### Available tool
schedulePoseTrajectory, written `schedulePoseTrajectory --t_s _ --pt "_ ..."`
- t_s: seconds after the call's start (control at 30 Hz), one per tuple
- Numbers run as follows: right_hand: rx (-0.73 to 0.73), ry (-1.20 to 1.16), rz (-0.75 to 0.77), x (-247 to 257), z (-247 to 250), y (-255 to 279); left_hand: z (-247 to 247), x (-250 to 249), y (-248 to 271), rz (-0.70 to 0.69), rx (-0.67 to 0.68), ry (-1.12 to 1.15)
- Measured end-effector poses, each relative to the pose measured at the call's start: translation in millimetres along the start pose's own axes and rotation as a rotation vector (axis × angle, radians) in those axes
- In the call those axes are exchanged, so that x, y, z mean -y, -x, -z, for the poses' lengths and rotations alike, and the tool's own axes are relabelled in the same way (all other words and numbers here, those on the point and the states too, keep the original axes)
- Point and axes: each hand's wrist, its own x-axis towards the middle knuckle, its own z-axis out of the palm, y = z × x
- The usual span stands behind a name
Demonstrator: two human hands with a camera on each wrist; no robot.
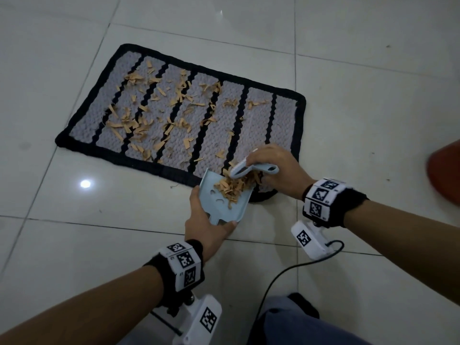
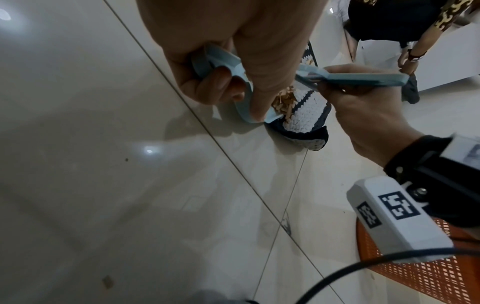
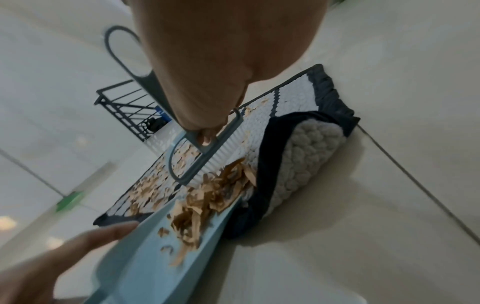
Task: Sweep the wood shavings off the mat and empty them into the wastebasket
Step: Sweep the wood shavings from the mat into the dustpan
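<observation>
A grey mat point(image 1: 211, 135) with black stripes and border lies on the tiled floor, strewn with tan wood shavings point(image 1: 149, 120). My left hand point(image 1: 206, 220) grips the handle end of a light blue dustpan point(image 1: 224, 202) whose lip rests on the mat's near edge. A heap of shavings point(image 1: 234, 188) sits in the pan point(image 3: 145, 242). My right hand point(image 1: 276, 168) holds a small light blue brush point(image 1: 251, 169) over the pan's mouth, its bristles point(image 3: 223, 158) against the heap point(image 3: 207, 201). The mat's near right corner point(image 3: 306, 160) is folded up. An orange mesh wastebasket point(image 2: 428, 273) stands at the right.
Glossy tiled floor point(image 1: 99, 220) surrounds the mat. A black cable point(image 1: 286, 277) trails from the wrist camera across the floor by my knee point(image 1: 298, 324). The wastebasket's orange rim point(image 1: 445, 173) shows at the right edge. Another person point(image 2: 405, 24) stands beyond the mat.
</observation>
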Motion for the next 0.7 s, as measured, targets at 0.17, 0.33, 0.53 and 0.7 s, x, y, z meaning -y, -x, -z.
schedulePoseTrajectory --t_s 0.17,0.33,0.53,0.7 --pt "-0.245 0.061 -0.385 -2.4 4.4 2.6 1.4 -1.9 2.1 -0.008 0.002 0.002" --pt "-0.091 0.133 -0.424 2.9 -16.0 -4.5 2.2 -5.5 3.2 0.015 -0.008 -0.029" --pt "-0.074 0.029 -0.404 21.8 -38.2 -17.3 8.1 -8.9 3.9 0.029 -0.008 -0.073" --pt "-0.256 -0.062 -0.552 9.5 -23.1 -15.3 12.5 -8.2 3.5 0.033 0.007 -0.082"
